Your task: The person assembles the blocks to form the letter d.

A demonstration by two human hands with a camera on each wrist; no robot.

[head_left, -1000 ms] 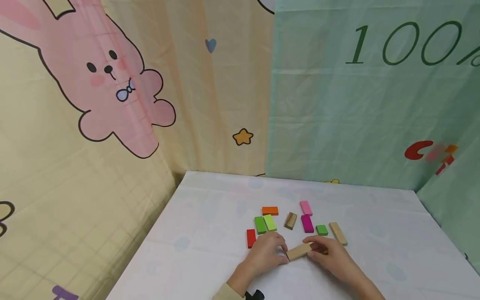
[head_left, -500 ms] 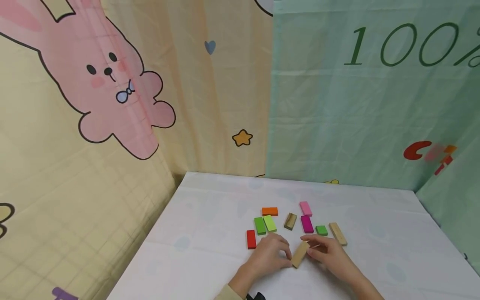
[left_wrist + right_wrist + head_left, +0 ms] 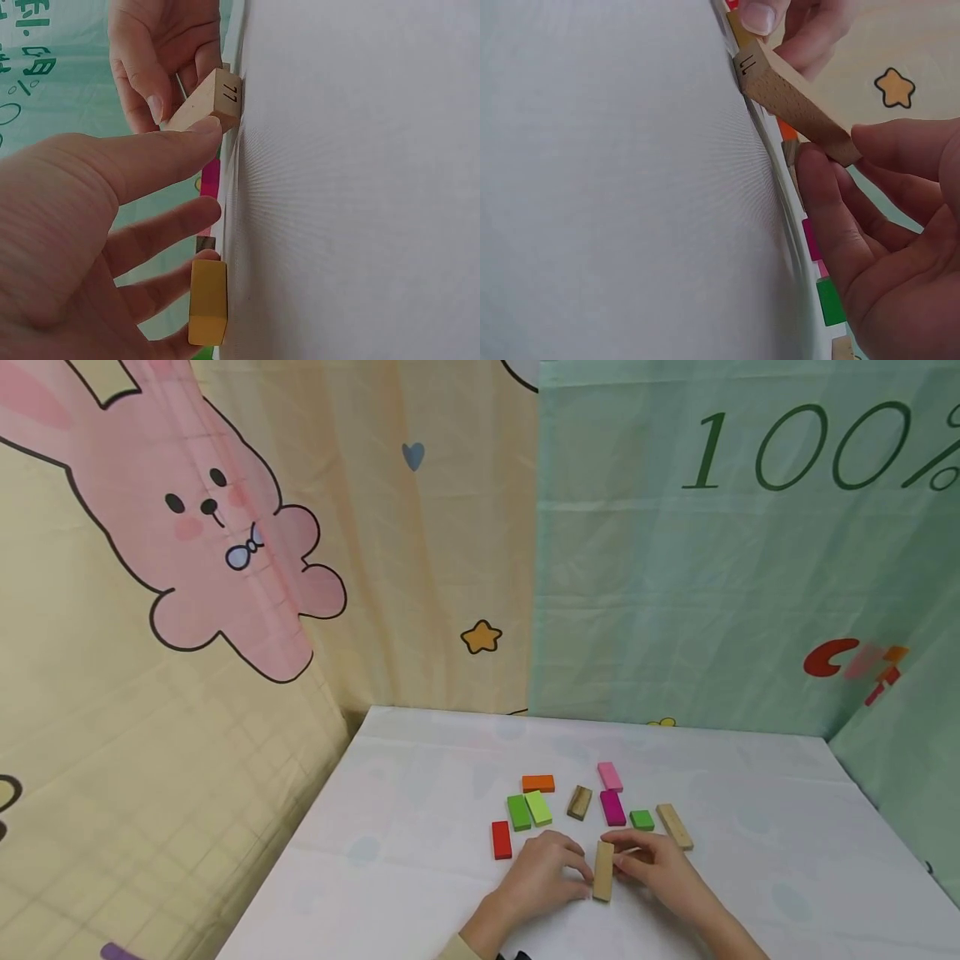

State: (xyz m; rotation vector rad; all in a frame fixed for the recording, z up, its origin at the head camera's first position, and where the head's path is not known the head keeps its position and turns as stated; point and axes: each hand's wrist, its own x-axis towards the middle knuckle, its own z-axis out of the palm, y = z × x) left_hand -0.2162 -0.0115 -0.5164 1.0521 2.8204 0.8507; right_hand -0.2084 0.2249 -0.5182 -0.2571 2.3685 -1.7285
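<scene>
A plain wooden block [image 3: 603, 872] points lengthwise toward me between the two hands, its near end marked 77 in the left wrist view. My right hand [image 3: 660, 867] pinches the block's far end between thumb and fingertips, plainest in the right wrist view. On the other side, the left hand [image 3: 542, 875] has its thumb [image 3: 169, 157] at the block's near end, while its other fingers spread loosely apart. A yellow block [image 3: 208, 304] stands beside those lower fingers; the left hand hides it in the head view.
Beyond the hands lie a red block [image 3: 502, 840], two green ones, an orange block [image 3: 537, 783], a brown block [image 3: 579, 802], a magenta block [image 3: 612, 808] and a pink block [image 3: 610, 776]. Right of them are a small green block [image 3: 642, 820] and another plain wooden block [image 3: 675, 826].
The wooden block has turned from lying crosswise between the hands to pointing toward me. The left hand has shifted slightly right and nearer; the right hand has hardly moved.
</scene>
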